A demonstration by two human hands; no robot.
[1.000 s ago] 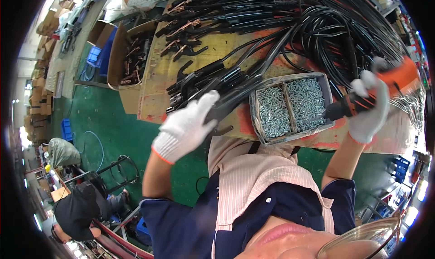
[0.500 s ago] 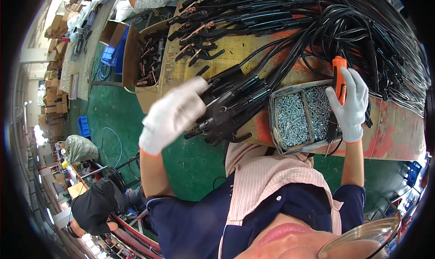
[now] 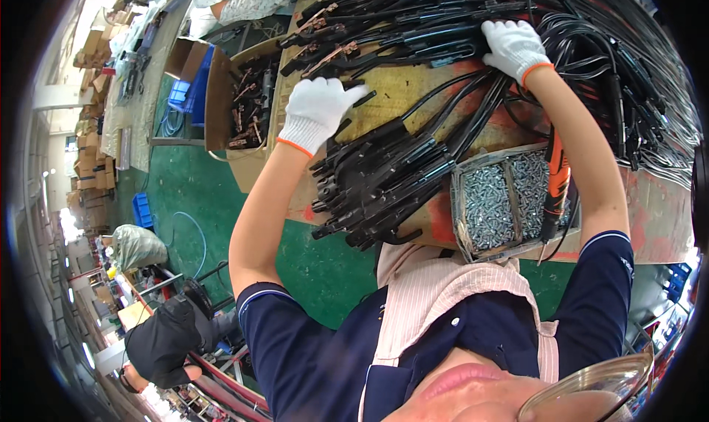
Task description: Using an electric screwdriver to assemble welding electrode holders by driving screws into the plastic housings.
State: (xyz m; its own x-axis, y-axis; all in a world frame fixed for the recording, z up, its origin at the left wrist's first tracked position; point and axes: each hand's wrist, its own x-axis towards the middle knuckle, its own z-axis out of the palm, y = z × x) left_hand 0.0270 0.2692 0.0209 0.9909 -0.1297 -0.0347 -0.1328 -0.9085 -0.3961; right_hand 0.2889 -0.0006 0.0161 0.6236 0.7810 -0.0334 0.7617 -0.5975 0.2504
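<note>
My left hand [image 3: 317, 112], in a white knit glove, is at the table's left edge with its fingers curled over the head end of a black electrode holder [image 3: 384, 66]; the thumb sticks out to the right. Farther right, my gloved right hand [image 3: 513, 49] has its fingers bent round a black cable at the rear end of the holders; the fingers partly hide it. Nearer me lies a bunch of black electrode holders [image 3: 384, 171]. The orange power screwdriver [image 3: 557, 178] rests on the right side of the screw tray [image 3: 458, 200], out of my hands.
Rows of holders with copper jaws [image 3: 317, 22] cover the table's far side, their cables [image 3: 583, 45] piled right. A cardboard box [image 3: 218, 104] of copper-jawed parts stands left of the table [image 3: 399, 90]. Another person's sleeve [image 3: 255, 5] shows at the far left; someone in black [image 3: 166, 341] is behind.
My right hand has let go of the orange screwdriver and reached away to the cables. My left hand has moved up and right from the near bunch to the far holders.
</note>
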